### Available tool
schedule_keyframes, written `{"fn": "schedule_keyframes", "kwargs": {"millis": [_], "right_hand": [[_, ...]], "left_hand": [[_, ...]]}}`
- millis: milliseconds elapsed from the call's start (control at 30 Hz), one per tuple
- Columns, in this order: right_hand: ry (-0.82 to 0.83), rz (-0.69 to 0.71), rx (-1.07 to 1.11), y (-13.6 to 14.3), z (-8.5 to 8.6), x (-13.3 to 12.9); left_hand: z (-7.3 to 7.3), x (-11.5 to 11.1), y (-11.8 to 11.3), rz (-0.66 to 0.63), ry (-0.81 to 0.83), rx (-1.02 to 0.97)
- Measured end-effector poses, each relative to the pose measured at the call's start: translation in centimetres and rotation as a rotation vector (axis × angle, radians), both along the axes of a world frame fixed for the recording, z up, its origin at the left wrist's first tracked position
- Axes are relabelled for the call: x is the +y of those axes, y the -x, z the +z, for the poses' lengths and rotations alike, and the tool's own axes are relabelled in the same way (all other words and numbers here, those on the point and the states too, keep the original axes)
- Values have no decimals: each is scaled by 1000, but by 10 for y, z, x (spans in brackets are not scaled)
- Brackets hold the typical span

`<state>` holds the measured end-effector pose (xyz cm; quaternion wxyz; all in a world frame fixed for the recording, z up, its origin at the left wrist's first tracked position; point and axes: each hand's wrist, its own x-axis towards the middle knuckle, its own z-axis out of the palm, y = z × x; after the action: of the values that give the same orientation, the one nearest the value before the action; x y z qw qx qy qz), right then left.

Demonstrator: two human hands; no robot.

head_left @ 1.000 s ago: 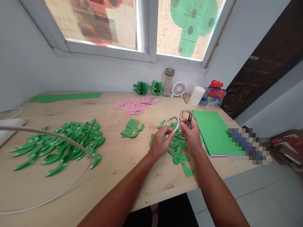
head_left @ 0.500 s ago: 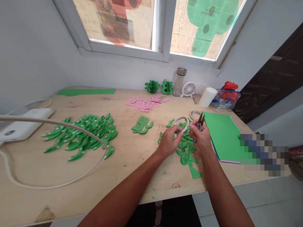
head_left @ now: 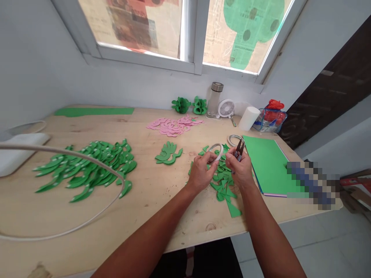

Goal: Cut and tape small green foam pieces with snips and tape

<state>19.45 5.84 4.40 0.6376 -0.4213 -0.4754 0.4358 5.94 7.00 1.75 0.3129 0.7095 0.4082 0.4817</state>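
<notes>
A roll of white tape (head_left: 219,152) is held upright by my left hand (head_left: 202,170), its fingers and thumb closed on the lower left of the ring. Just to the right, my right hand (head_left: 241,166) is wrapped round small scissors (head_left: 240,148), whose dark blades point up. Its thumb and fingertips are close to the tape's edge; whether they pinch a strip is too small to tell. Beneath both hands lie green paper scraps (head_left: 224,181). A second tape roll (head_left: 235,140) rests on the table behind my right hand.
Green curved pieces with white patches (head_left: 95,166) lie left, behind a white cable (head_left: 87,154). Green cut-outs (head_left: 168,153) and pink cut-outs (head_left: 172,126) are mid-table. Green sheets (head_left: 269,166) lie right. A bottle (head_left: 214,100), fan (head_left: 226,108) and white roll (head_left: 249,118) stand behind.
The whole view has shifted, so the table's objects appear slightly further left. Both hands keep their holds on the tape roll and the scissors, with little change between them.
</notes>
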Motion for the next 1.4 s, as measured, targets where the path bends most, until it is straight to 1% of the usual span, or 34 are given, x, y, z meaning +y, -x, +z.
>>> {"fn": "schedule_keyframes", "kwargs": {"millis": [167,333,533,633,733,900,1033,1167,1300,1400], "right_hand": [[-16,11,2,1,2,-2],[-42,-25,57,-1,-1,1],[-30,-90,46,-2,-4,3],[-3,-93,30,-2,-4,2],[10,-111,30,-2,-5,1],[-17,-141,25,-2,-3,2],[-25,-127,9,-4,-2,2],[-27,-110,4,-4,-3,3],[16,-78,3,-4,-4,3],[65,-12,-49,-5,-4,4]], "left_hand": [[-4,0,1,-76,45,-54],[-5,-2,0,-126,78,-90],[-4,-2,-2,-100,145,-187],[-3,-1,-2,-88,168,-233],[-3,0,-1,-81,174,-243],[-3,0,-1,-81,193,-255],[-4,0,-1,-82,210,-304],[-3,1,-1,-43,200,-335],[-3,2,0,-32,194,-348],[-4,2,0,-45,207,-377]]}}
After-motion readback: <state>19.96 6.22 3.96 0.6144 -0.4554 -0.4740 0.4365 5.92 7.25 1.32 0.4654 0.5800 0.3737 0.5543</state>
